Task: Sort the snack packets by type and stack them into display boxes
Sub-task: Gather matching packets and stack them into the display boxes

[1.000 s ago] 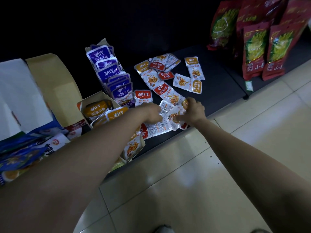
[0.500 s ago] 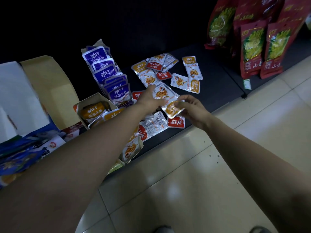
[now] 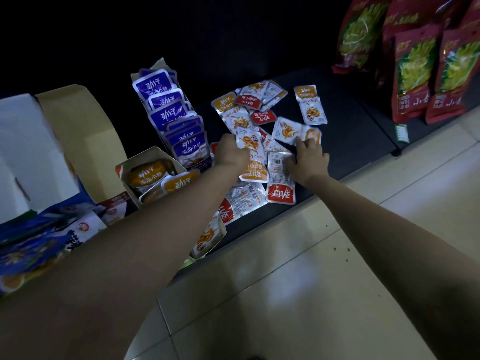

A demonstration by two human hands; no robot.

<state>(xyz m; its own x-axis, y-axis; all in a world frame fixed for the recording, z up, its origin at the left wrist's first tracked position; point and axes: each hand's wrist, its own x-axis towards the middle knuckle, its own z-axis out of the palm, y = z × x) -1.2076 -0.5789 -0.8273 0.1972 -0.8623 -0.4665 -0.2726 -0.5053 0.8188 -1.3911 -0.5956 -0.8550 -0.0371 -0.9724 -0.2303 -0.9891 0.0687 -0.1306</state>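
Purple packets [image 3: 166,100] boxed, orange box [image 3: 145,157] part-filled; my left hand [image 3: 231,152] grips a packet [image 3: 253,148], right hand [image 3: 307,162] presses unsorted loose packets [image 3: 291,131].

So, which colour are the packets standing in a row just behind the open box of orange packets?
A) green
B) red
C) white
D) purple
D: the purple packets stand upright in a row behind the open box, which holds the orange packets.
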